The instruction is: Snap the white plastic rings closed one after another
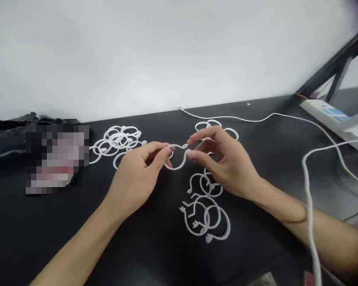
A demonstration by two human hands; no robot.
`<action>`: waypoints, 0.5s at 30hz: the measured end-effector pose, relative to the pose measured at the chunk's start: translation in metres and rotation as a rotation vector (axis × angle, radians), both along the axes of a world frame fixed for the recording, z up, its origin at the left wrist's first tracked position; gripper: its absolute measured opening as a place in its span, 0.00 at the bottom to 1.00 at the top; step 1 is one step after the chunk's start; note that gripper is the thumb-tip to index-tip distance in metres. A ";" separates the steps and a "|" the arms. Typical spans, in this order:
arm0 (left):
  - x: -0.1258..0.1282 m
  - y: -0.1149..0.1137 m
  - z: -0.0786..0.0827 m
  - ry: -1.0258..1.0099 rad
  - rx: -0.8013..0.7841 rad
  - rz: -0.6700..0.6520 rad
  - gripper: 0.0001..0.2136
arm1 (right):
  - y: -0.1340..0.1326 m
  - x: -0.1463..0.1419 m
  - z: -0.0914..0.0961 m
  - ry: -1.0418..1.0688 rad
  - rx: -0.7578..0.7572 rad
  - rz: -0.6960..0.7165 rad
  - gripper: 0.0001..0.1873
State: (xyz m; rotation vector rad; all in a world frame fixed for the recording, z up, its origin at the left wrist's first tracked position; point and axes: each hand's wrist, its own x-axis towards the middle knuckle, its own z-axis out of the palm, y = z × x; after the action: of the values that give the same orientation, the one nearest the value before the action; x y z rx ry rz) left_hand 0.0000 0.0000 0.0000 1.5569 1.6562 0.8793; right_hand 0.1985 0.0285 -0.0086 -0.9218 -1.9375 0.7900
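Observation:
A white plastic curtain ring (175, 168) is pinched between the thumb and fingers of my left hand (139, 174). Its two ends point right, lying close together with a small gap between them. My right hand (226, 161) is at those ends, thumb and index finger apart; whether the thumb tip touches the clasp I cannot tell. Below it lie several unfastened rings (219, 212) with hooked tips, partly overlapping. More rings (231, 133) lie behind my right hand and are partly hidden by it. Beyond my left hand is a heap of round white rings (119, 139).
A pixelated package (58, 159) and black plastic (6, 135) lie at the left. One white cable (250, 120) runs along the back, and another (307, 190) hangs across my right forearm. A power strip (340, 123) sits at the right on the black table (149, 246), below a white wall.

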 end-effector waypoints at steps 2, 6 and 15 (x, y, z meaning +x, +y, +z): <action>0.002 0.000 0.000 0.006 -0.005 -0.009 0.15 | 0.002 0.001 0.003 -0.058 0.088 0.089 0.16; 0.004 0.000 0.001 0.023 0.003 -0.029 0.17 | 0.004 0.003 0.005 -0.128 0.232 0.177 0.10; 0.017 -0.012 0.002 0.047 0.149 -0.002 0.10 | 0.002 -0.001 0.002 -0.051 0.154 0.029 0.03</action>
State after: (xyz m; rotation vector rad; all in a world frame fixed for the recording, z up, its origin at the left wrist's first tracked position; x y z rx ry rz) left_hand 0.0172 -0.0120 0.0020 1.6905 1.6541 0.9910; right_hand 0.1979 0.0310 -0.0064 -0.8292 -2.0293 0.6290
